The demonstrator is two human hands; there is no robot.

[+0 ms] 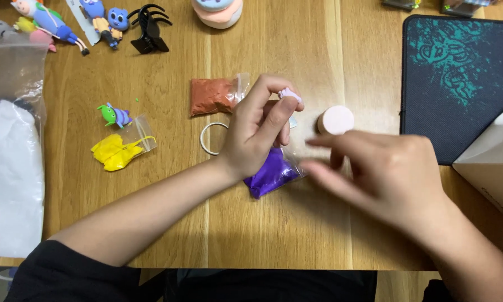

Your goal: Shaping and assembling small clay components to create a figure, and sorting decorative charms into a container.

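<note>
head view: pale clay piece [289, 94] pinched atop left hand [255, 131] fingertips.

Two bare forearms, no watch, rings or bracelets on either the left hand [257, 131] or the right hand [385, 173]. A black sleeve [67, 274] is pushed up past the left elbow (soft knit, plain, no print). Nails short, unpainted.
</note>
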